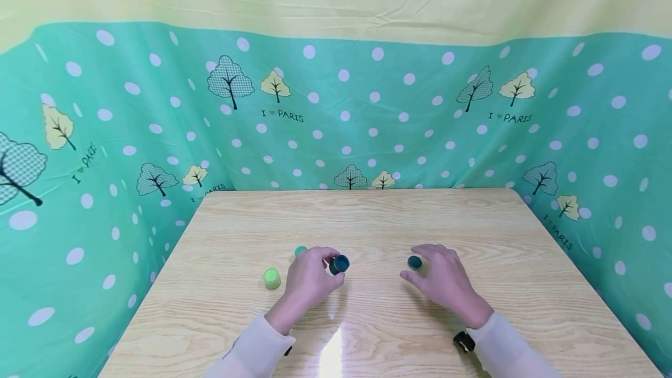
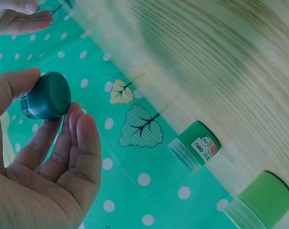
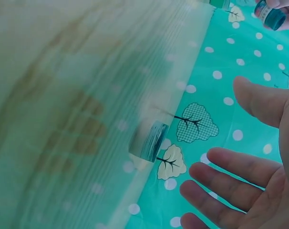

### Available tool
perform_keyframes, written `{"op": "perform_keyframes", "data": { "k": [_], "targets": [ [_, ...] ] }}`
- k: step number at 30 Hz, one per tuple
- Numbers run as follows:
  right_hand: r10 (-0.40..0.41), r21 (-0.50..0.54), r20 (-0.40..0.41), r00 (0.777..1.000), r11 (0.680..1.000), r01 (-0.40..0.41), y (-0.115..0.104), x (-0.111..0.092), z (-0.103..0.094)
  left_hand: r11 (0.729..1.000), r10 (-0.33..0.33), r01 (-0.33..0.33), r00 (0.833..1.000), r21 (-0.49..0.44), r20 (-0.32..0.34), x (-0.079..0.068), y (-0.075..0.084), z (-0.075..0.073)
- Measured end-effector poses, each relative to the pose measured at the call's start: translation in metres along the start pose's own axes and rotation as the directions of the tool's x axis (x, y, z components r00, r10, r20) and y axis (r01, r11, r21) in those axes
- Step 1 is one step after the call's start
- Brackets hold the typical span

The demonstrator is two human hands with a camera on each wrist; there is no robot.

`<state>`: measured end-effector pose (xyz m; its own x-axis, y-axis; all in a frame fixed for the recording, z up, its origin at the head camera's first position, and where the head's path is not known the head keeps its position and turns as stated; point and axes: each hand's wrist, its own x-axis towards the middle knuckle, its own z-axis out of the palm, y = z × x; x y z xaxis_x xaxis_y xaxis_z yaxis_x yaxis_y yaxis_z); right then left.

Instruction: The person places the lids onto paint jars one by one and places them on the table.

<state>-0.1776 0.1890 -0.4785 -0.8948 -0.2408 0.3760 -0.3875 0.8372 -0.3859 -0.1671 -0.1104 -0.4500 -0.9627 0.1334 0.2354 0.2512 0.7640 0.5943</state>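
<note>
My left hand (image 1: 313,276) pinches a small dark teal paint jar (image 1: 339,265) between thumb and fingers, above the table. Its round end with a lighter rim faces right in the head view; the left wrist view shows its smooth dark base and side. My right hand (image 1: 442,273) is held with fingers spread and relaxed, and nothing is in it. Beside its thumb and fingertips, a small dark teal ribbed cap (image 1: 415,262) sits on the table, also seen as a ribbed cap (image 3: 149,140) in the right wrist view, apart from the fingers.
A light green paint jar (image 1: 272,278) stands on the wooden table (image 1: 378,214) left of my left hand. A darker green jar (image 2: 199,145) with a clear ribbed lid and a label stands behind that hand. A dotted green curtain (image 1: 294,98) encloses the table's back and sides.
</note>
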Motion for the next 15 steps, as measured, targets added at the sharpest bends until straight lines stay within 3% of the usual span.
{"op": "perform_keyframes", "data": {
  "k": [15],
  "targets": [
    [0.088, -0.041, 0.076, 0.993, 0.996, -0.085, 0.0063, 0.0092, 0.0035, 1.000, 0.004, -0.005, 1.000, 0.016, 0.004, -0.0043, -0.0010, 0.0012]
  ]
}}
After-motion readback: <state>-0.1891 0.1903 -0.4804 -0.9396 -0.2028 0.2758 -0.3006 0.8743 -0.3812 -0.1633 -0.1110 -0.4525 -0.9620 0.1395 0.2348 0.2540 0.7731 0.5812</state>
